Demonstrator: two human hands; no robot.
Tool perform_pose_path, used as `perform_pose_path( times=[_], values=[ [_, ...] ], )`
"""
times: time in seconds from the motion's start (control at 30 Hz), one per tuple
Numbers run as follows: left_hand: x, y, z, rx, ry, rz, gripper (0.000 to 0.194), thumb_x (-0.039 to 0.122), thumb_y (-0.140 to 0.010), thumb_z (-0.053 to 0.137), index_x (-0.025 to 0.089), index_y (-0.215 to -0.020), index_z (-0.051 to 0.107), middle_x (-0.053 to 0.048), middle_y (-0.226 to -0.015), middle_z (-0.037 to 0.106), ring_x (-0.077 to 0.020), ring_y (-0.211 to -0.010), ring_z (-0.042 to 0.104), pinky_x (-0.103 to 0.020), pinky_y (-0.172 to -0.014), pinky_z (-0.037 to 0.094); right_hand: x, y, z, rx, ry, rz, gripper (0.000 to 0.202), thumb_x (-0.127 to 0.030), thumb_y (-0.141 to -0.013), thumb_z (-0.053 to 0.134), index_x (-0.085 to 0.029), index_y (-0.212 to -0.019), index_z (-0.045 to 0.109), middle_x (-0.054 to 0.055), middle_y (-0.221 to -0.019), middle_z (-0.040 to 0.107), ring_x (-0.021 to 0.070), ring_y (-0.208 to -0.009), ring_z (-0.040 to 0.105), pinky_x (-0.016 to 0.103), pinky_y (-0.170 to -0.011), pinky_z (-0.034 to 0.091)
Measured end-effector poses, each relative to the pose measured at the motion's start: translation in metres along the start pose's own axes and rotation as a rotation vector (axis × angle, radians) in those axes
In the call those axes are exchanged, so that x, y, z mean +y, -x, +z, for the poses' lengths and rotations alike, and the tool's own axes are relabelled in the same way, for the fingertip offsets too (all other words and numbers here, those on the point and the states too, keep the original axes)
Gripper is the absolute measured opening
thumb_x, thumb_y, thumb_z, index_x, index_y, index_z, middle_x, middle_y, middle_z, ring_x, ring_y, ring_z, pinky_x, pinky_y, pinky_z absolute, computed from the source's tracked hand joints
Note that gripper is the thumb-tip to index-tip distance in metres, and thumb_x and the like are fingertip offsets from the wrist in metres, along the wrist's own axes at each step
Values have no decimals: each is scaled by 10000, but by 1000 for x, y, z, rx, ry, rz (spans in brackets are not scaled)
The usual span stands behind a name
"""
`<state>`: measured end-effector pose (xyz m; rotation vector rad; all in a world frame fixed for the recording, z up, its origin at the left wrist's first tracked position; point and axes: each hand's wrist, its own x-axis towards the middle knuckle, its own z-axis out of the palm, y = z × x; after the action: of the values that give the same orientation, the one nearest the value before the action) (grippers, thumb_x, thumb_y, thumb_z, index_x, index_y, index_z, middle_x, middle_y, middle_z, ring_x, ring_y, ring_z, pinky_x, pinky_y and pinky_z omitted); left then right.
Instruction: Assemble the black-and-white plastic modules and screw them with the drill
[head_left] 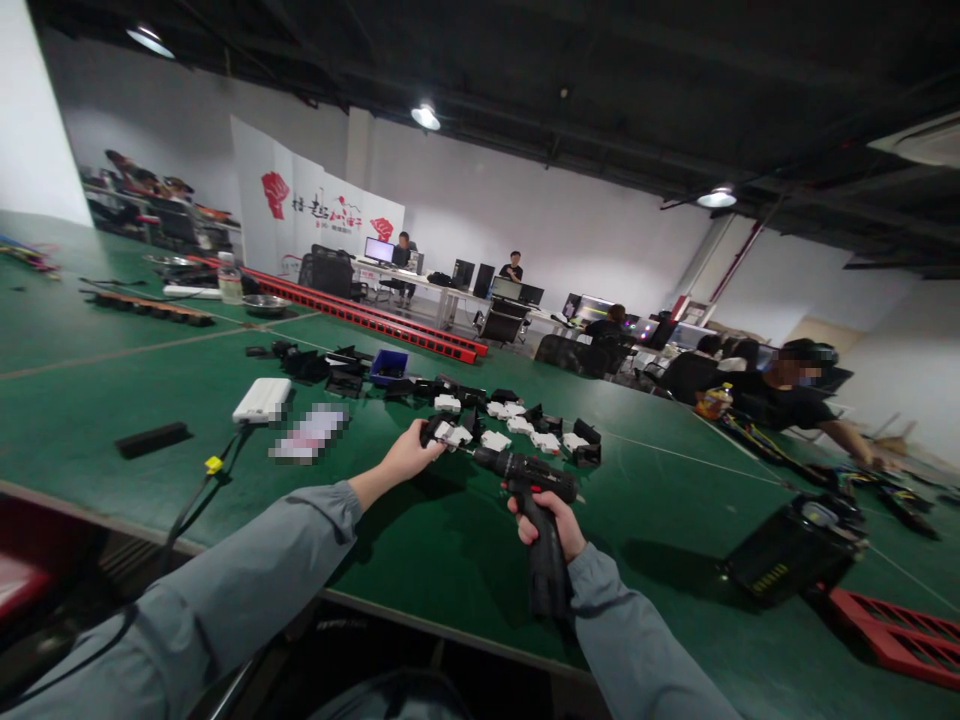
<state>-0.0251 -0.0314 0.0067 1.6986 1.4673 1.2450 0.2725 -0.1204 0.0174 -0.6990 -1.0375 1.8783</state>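
My right hand (551,520) is wrapped round the grip of a black cordless drill (536,475), which points left over the green table. The drill's tip reaches a small black-and-white plastic part (450,434), and I cannot tell whether the two touch. That part is gripped in my left hand (411,452), whose fingertips are partly hidden behind it. Close beyond both hands lie several white pieces (520,425) and black plastic pieces (589,435) in a loose row. Among the black pieces farther back stands a blue bin (389,367).
A white power bank (262,400) with a cable lies left of my arm, beside a blurred flat object (311,433). At right stand a black box-shaped device (795,550) and a red slotted frame (900,630). Red rails (360,315) line the far edge. A co-worker (802,400) reaches over the table's right end.
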Motion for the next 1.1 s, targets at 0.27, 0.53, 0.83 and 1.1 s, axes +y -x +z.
perform_pose_path(
  times=[0.27, 0.53, 0.83, 1.1],
  values=[
    [-1, 1, -3, 24, -120, 37, 564, 446, -721, 684, 179, -1186, 511, -125, -1056, 682, -271, -925, 666, -312, -748, 489, 1, 0, 1, 10, -22, 9, 361, -323, -793, 494, -103, -1057, 606, 68, -813, 635, 72, -406, 397, 247, -432, 356],
    [2, 5, -6, 33, -196, 48, 561, 432, -729, 675, 195, -1207, 501, -124, -1067, 684, -275, -932, 670, -300, -731, 477, 4, -4, -8, -10, 27, 70, 360, -433, -832, 509, -100, -893, 629, 8, -529, 530, 99, -391, 393, 246, -433, 346],
    [5, 9, -9, 31, -235, 47, 617, 465, -732, 667, 212, -1259, 470, -121, -1100, 679, -294, -934, 666, -305, -703, 460, 5, -9, -19, 47, 65, 92, 452, -526, -877, 469, -115, -963, 634, 43, -638, 615, 92, -392, 416, 238, -421, 353],
    [3, 8, -8, 47, -283, 54, 656, 497, -745, 648, 211, -1295, 434, -128, -1125, 667, -303, -991, 654, -318, -758, 463, 1, -5, -14, 44, 98, 92, 435, -485, -891, 456, -98, -856, 652, 25, -534, 561, 103, -403, 440, 239, -446, 389]
  ],
)
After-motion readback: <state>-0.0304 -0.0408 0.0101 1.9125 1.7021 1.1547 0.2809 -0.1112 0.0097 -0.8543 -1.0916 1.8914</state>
